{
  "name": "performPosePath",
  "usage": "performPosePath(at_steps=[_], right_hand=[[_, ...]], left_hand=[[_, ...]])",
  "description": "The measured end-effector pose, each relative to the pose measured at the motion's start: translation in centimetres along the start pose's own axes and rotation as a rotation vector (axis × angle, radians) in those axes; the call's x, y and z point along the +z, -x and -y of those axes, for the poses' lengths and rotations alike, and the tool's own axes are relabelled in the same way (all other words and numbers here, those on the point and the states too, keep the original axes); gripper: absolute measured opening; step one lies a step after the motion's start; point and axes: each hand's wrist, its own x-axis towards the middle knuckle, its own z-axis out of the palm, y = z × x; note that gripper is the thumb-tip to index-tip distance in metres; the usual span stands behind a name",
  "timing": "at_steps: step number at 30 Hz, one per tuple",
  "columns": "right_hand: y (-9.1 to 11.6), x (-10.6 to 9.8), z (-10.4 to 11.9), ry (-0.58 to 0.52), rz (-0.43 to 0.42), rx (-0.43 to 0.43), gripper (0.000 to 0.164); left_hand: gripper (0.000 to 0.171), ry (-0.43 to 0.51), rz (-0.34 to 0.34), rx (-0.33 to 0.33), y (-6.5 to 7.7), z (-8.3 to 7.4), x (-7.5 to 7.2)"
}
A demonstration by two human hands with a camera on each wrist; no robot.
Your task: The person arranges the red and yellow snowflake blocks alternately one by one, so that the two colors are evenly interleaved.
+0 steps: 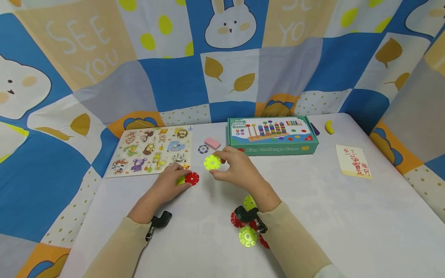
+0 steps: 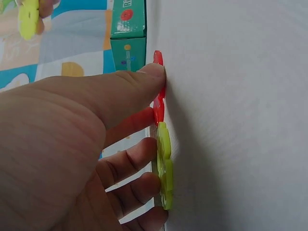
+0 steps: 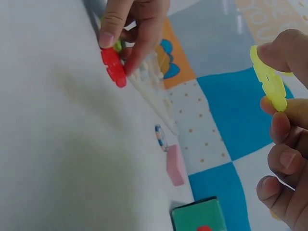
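Note:
My left hand [image 1: 169,180] pinches a red notched plastic disc [image 1: 192,178] between thumb and fingers. Joined edge to edge with it is a yellow-green disc [image 2: 164,166], lying along the other fingers in the left wrist view. To the right, my right hand [image 1: 236,166] holds a separate yellow notched disc [image 1: 212,162] by its rim, raised above the table and a short way from the red one. Under my right wrist lies a loose pile of red and yellow discs, among them a yellow disc [image 1: 248,236] and a red disc [image 1: 237,219]; the forearm hides part of it.
Behind the left hand lies a board of animal pictures [image 1: 139,152]. A pink block [image 1: 212,143] and a poker chip [image 1: 203,149] sit beside it. The green Ring Challenge Game box [image 1: 278,150] stands at the back, with a yellow banana-shaped piece [image 1: 328,127] and a handwritten note [image 1: 354,161] farther right.

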Motion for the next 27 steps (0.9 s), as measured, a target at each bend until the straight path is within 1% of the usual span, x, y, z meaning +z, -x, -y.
performPosePath(at_steps=[8,12,15,22,24,27], right_hand=[[-1.2,2.2,-1.1,-0.016,0.145,0.092,0.051],[-1.5,3.3,-1.7,-0.018,0.184,0.117,0.051],[-1.7,4.0,-2.0,-0.001,0.21,0.135,0.052],[-1.9,4.9,-2.4,0.004,0.321,0.229,0.052],[-1.9,5.3,-2.6,0.026,0.353,0.228,0.051],[-1.8,6.2,-2.6,0.08,0.386,0.203,0.049]], left_hand=[[0.048,-0.009,-0.002,0.002,0.2,-0.1,0.1],[0.048,-0.012,-0.005,0.014,0.1,-0.1,0.1],[0.049,-0.013,-0.002,0.01,0.1,0.0,0.1],[0.05,-0.02,0.01,0.006,0.0,0.0,0.0],[0.049,-0.023,0.016,0.0,0.0,-0.1,-0.1],[0.049,-0.027,0.04,-0.019,0.2,-0.2,-0.2]])
